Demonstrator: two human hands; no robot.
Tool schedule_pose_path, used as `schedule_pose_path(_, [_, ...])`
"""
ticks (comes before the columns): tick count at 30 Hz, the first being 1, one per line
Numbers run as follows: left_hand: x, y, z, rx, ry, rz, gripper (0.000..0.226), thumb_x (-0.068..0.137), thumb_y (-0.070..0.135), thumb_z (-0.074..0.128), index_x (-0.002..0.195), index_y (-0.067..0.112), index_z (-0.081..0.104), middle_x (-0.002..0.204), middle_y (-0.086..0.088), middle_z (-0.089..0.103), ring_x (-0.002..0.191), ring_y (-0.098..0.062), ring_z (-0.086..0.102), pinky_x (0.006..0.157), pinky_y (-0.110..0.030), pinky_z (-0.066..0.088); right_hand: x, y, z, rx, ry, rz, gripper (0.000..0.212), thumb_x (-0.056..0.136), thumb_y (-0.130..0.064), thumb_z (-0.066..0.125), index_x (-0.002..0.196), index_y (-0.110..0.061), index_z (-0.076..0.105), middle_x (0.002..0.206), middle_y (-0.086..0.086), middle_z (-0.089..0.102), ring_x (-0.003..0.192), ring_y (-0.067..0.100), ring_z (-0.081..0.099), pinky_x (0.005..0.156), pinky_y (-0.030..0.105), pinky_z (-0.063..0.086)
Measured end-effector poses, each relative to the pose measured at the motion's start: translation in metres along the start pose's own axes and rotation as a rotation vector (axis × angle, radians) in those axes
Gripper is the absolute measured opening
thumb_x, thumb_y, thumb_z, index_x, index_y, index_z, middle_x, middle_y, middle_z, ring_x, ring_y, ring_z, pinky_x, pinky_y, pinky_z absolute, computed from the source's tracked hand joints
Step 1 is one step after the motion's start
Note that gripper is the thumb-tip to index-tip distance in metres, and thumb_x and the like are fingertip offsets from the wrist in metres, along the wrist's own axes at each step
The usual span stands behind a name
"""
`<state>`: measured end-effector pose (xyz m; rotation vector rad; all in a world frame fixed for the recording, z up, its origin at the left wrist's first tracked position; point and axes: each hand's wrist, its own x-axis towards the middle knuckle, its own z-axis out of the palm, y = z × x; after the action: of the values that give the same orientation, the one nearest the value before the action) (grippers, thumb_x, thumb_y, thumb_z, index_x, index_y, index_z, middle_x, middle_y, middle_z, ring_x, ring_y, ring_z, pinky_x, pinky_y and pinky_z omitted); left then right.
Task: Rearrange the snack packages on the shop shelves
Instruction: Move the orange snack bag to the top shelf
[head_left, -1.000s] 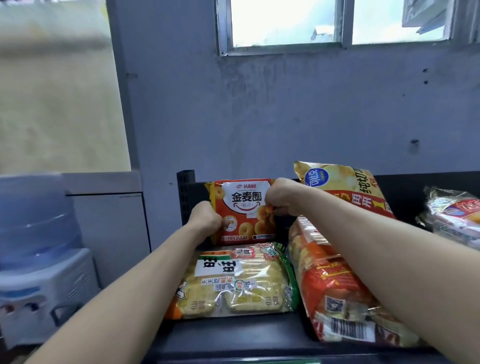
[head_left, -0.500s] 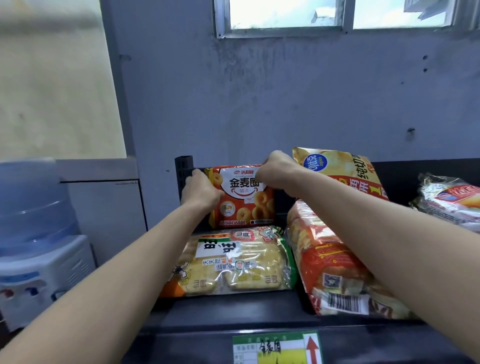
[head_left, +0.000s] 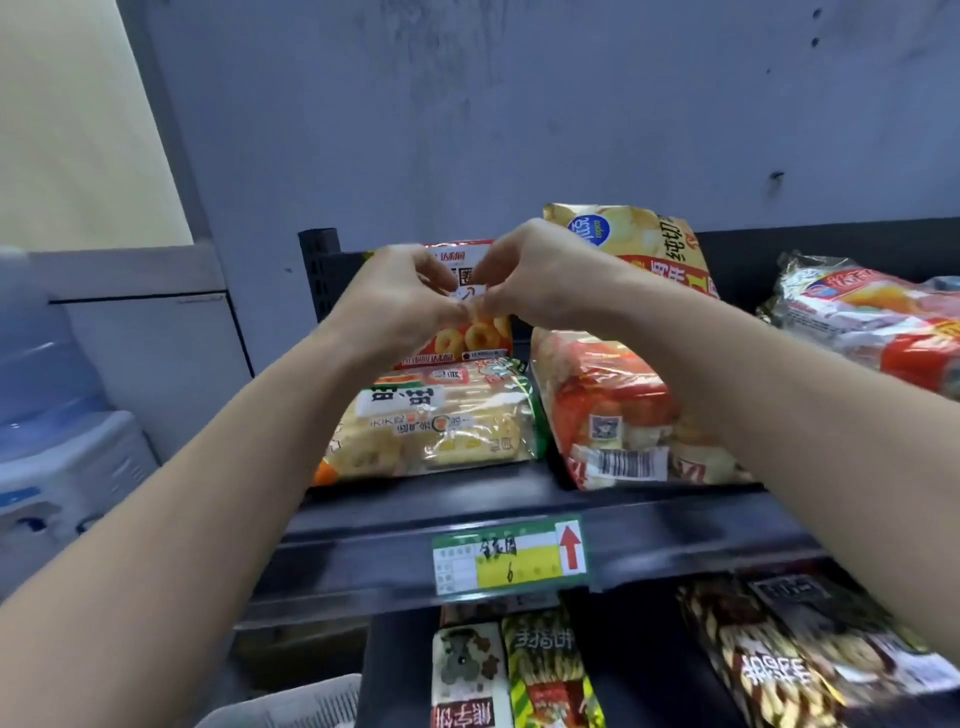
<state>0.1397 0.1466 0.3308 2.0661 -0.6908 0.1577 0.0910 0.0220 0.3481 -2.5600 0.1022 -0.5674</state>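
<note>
An orange ring-snack package (head_left: 478, 338) stands upright at the back left of the top shelf (head_left: 363, 545). My left hand (head_left: 400, 296) and my right hand (head_left: 535, 275) are both in front of its middle, fingers curled, fingertips nearly meeting. Whether they pinch the package is unclear. A yellow rice-cracker pack (head_left: 441, 421) lies flat in front of it. To the right lies a red-orange pack (head_left: 608, 405), with a gold chips bag (head_left: 639, 244) leaning behind it.
Another red and clear pack (head_left: 872, 322) lies at the shelf's right. A green price label (head_left: 511, 556) sits on the shelf front. The lower shelf holds stick-snack bags (head_left: 545, 670) and a dark pack (head_left: 779, 654). A water dispenser (head_left: 62, 467) stands at the left.
Both hands moved from the orange package's side and top corner to its middle, coming together. The view dropped, so the lower shelf shows.
</note>
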Motion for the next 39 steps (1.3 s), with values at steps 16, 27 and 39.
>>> schedule_pose_path(16, [-0.154,0.111,0.101,0.063,-0.113,-0.024,0.010,0.078,0.015,0.073,0.084,0.010,0.067,0.085,-0.013,0.071,0.078,-0.023,0.066,0.085,-0.047,0.055,-0.194,0.069,-0.099,0.005,-0.021,-0.108,0.021,0.083,-0.010,0.059,0.096,-0.016,0.075,0.083,-0.001,0.070,0.074,0.012,0.062,0.067,0.024,0.053])
schedule_pose_path(27, [-0.219,0.129,0.234,0.109,-0.335,-0.132,0.012,0.081,0.023,0.071,0.083,0.012,0.068,0.076,-0.006,0.069,0.076,-0.022,0.065,0.083,-0.042,0.056,-0.287,0.192,-0.121,-0.070,-0.293,0.162,0.016,0.084,-0.015,0.063,0.097,-0.015,0.073,0.075,-0.006,0.066,0.069,0.010,0.066,0.072,0.031,0.057])
schedule_pose_path(39, [-0.158,0.069,0.370,-0.051,-0.456,-0.327,0.010,0.087,0.023,0.065,0.086,0.013,0.062,0.107,-0.013,0.067,0.099,-0.026,0.063,0.090,-0.037,0.052,-0.284,0.343,-0.076,0.021,-0.243,0.529,0.052,0.088,-0.028,0.065,0.135,-0.009,0.050,0.137,0.009,0.053,0.123,0.025,0.051,0.100,0.031,0.039])
